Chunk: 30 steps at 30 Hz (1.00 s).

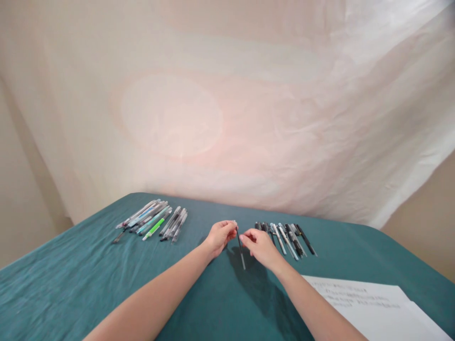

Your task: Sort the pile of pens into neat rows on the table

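Note:
My left hand [222, 237] pinches the top end of a pen refill [242, 255] between thumb and fingertips above the middle of the table. The refill is thin, dark along most of its length and clear at the lower end, and it slants down toward me. Close on its right is my right hand [260, 244], with thumb and forefinger drawn together beside the refill. Whether those fingertips touch it or hold something small is too fine to make out.
A green cloth covers the table [199, 293]. Several pens [149, 220] lie grouped on the left, with a smaller bunch of grey pens [174, 224] beside them. More black and white pens [287, 239] lie right of my hands. Sheets of written paper [359, 308] rest at the near right.

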Tool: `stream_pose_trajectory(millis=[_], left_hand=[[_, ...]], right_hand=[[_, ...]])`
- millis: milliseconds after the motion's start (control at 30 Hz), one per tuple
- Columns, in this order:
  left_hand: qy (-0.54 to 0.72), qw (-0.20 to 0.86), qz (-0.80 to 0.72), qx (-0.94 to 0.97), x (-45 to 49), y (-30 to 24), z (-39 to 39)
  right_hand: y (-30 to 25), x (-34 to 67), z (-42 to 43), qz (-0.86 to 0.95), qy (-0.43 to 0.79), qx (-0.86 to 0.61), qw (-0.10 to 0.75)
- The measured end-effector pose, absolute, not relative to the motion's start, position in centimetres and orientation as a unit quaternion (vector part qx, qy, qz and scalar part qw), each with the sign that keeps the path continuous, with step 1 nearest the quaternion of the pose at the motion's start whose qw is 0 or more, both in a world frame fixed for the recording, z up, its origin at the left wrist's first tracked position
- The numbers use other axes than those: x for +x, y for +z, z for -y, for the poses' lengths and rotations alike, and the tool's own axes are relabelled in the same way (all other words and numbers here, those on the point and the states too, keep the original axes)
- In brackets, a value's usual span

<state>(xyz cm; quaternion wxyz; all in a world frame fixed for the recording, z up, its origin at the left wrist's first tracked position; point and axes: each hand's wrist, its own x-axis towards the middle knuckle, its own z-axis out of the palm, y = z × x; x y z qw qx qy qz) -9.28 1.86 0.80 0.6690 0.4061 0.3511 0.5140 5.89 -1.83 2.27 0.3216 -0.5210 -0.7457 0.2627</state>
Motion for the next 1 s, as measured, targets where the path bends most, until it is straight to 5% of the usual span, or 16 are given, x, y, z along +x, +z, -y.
stream_pose_trajectory(millis=[133, 533, 767, 1000], left_hand=[[0.512, 0.673, -0.337, 0.413, -9.1, 0.6, -1.7], [0.523, 0.638, -0.356, 0.438, -9.1, -0.7, -2.1], [0.497, 0.605, -0.361, 0.507, -9.0, -0.9, -2.0], [0.431, 0.562, -0.362, 0.606, -8.6, 0.1, -0.9]], right_hand=[[1.8, 5.3, 2.4, 0.730, 0.305, -0.509, 0.340], [2.1, 8.1, -0.5, 0.698, 0.136, -0.667, 0.222], [2.2, 8.1, -1.5, 0.686, 0.079, -0.687, 0.228], [3.2, 7.8, 0.0, 0.731, 0.210, -0.571, 0.310]])
